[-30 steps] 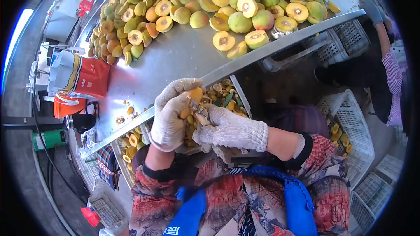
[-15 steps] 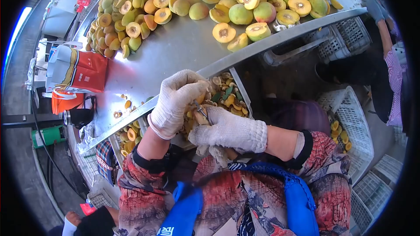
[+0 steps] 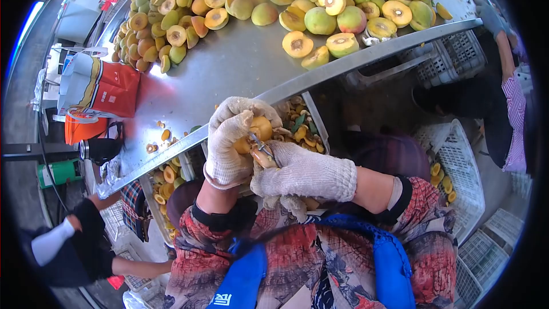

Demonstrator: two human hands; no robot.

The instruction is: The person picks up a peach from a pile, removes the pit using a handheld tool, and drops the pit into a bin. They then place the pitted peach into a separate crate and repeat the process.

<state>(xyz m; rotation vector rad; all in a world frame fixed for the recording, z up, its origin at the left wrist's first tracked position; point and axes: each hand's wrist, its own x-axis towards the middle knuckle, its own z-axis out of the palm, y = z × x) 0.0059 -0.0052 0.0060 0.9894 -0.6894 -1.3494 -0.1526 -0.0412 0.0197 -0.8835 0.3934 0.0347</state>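
My left hand (image 3: 226,146), in a white knitted glove, is closed around a yellow peach half (image 3: 261,128) in front of my body. My right hand (image 3: 309,171), gloved as well, grips a small pitting knife (image 3: 264,156) with a wooden handle and a metal end. The metal end touches the peach half; the fingers partly hide how deep it sits. Below both hands is a crate (image 3: 316,120) holding peach scraps, pits and a few green leaves.
Peach halves (image 3: 240,7) are heaped on the metal table (image 3: 200,74), whose raised edge runs ahead of me. A red and white bag (image 3: 114,88) stands at left. White crates (image 3: 457,160) are at right. Co-workers' arms show at left (image 3: 137,267) and right (image 3: 504,51).
My left hand has turned, so the peach half shows more between its fingers. The knife's metal end is more visible. At lower left a co-worker's arm has come further into view.
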